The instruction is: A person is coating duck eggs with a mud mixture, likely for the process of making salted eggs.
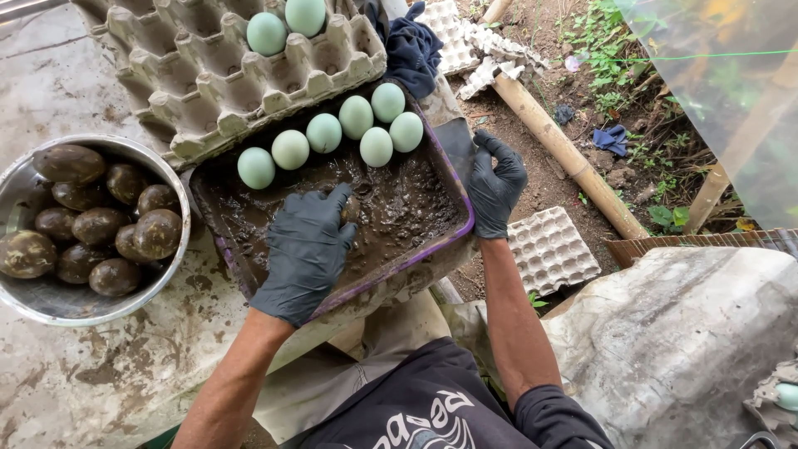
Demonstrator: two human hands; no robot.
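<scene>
My left hand [306,249], in a black glove, presses a mud-coated egg [351,209] into the dark mud inside a purple-rimmed tray [453,241]. My right hand [496,185], also gloved, grips the tray's right edge. Several clean pale green eggs [324,133] lie in a row along the tray's far side. A metal bowl [179,199] at the left holds several mud-covered eggs [100,224].
A grey cardboard egg carton [208,83] with two green eggs [268,33] sits behind the tray. Beyond the table edge are a dark cloth [413,50], white egg trays [550,249] on the ground, a bamboo pole [565,154] and a grey sack [682,333].
</scene>
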